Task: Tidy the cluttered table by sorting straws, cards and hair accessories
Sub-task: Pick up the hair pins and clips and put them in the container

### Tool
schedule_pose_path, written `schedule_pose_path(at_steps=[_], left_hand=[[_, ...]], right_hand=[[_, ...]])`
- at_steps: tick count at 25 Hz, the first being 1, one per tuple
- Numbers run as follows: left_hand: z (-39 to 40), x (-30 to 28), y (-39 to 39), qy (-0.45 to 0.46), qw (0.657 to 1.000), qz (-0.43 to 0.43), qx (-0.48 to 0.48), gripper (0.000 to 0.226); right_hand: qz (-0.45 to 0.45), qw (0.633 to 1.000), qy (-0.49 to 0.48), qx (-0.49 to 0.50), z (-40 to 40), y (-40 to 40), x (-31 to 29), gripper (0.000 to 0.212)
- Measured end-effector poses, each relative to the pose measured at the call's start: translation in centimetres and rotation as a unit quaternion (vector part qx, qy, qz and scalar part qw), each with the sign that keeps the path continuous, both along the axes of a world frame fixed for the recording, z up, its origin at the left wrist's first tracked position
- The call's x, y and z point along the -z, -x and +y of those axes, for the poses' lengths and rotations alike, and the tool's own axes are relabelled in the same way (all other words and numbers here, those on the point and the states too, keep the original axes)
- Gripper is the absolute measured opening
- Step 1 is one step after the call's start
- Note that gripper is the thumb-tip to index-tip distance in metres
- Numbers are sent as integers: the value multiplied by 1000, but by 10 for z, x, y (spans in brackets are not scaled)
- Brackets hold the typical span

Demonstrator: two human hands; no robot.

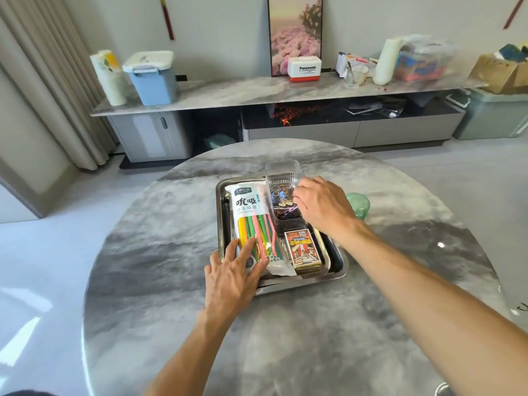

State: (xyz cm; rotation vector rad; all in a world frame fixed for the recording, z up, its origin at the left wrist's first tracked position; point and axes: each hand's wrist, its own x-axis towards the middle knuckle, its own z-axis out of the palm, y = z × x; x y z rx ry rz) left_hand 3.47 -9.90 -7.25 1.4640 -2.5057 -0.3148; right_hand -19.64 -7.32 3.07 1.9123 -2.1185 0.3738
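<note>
Where curtains hang, marble table point(177, 252).

1 head-worn wide-angle view looks forward and down, close over the round table point(177, 281), sideboard point(257, 92) at 12 o'clock.

Two bare forearms, no sleeves in view. Left hand point(231, 277) and right hand point(324, 205): no rings, watch, gloves.

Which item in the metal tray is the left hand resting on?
The bag of colourful straws, along the tray's left side. The left hand lies on its near end; the card pack sits untouched.
</note>
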Motion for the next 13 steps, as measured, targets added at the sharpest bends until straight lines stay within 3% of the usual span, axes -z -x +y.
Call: schedule_pose_path(at_steps=[2,3,4,6,8,11,13], left_hand=[[-1,3,0,9,1000,4,1,58],[-2,4,0,11,1000,5,-1,57],[-4,5,1,13,1000,5,-3,57],[-6,5,3,17,1000,5,-1,59],[-11,4,4,19,1000,3,6,63],[-19,5,7,21,1000,3,8,63],[-24,3,11,16,1000,2,9,63]], right_hand=[[-51,989,90,105,9,22,12,15],[-58,978,84,180,16,37,21,26],[-85,967,26,240,24,53,29,39],[-212,935,-88,270,38,73,41,57],[-289,921,-96,243,44,79,52,64],[-307,921,59,230,48,67,51,68],[-343,895,208,196,49,50,37,65]])
